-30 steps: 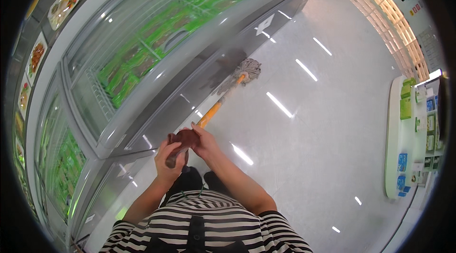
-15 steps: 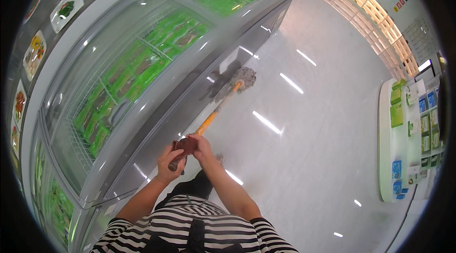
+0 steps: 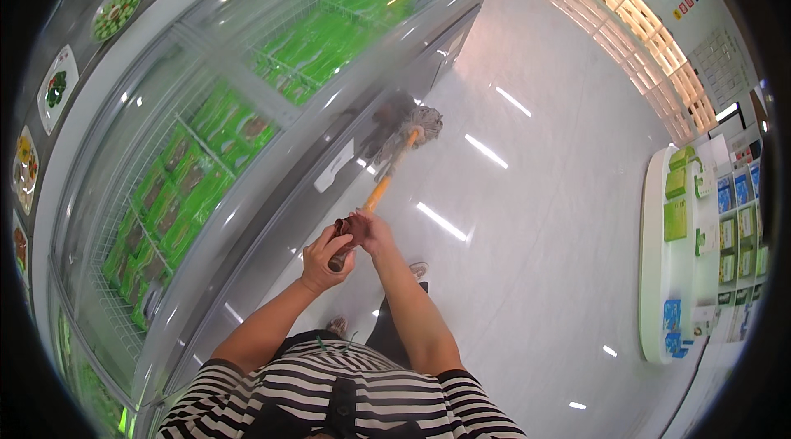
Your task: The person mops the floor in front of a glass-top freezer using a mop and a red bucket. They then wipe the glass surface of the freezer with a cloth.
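Observation:
A mop with an orange handle (image 3: 379, 192) slants away from me, its grey string head (image 3: 427, 124) on the floor beside the freezer's base. Both hands are closed around the handle's near end. My left hand (image 3: 320, 262) grips the dark end nearest my body. Just beyond it, my right hand (image 3: 376, 233) wraps the handle from the right. Between them shows a dark brown piece (image 3: 354, 229), whether cloth or grip I cannot tell. My palms and some fingers are hidden.
A long glass-topped freezer (image 3: 284, 130) with green packages in wire baskets runs along my left. Plates of food (image 3: 118, 9) line the counter behind it. At right stands a white rounded shelf (image 3: 655, 266) with green and blue boxes. Light wooden shelving (image 3: 643, 14) is at the far right.
My hands and the mop's near end have shifted up and right in the picture. The freezer and right-hand shelf have slid left. My feet show in a different stance.

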